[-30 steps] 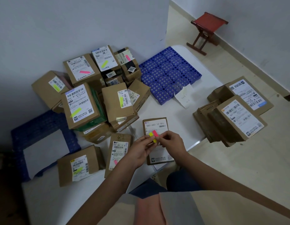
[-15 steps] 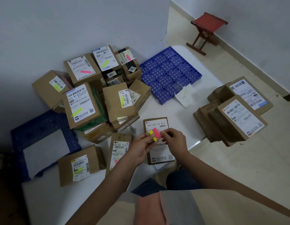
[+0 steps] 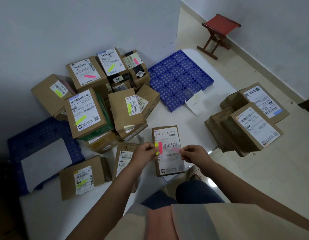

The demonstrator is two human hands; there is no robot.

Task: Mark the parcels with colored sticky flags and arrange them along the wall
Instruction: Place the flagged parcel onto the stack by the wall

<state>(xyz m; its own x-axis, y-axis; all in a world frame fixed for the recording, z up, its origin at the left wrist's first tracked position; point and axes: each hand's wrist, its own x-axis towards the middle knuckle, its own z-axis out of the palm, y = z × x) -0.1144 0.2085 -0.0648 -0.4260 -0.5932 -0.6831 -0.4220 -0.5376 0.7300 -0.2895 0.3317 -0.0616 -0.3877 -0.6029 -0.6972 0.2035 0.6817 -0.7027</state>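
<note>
While left hand (image 3: 144, 154) pinches flags (image 3: 158, 148), right hand (image 3: 193, 154) pinches one.

Bare white counter (image 3: 169, 116) lies open between the parcel heap (image 3: 105, 104) by the wall, the blue perforated tray (image 3: 180, 78) and the right-hand boxes (image 3: 245, 125).

Matt brown cardboard parcels (image 3: 88, 111) carry smooth white paper labels. At two o'clock lies a perforated blue plastic pallet (image 3: 180, 77); farther off stands a dark wooden stool (image 3: 217, 35) with a red cloth seat.
</note>
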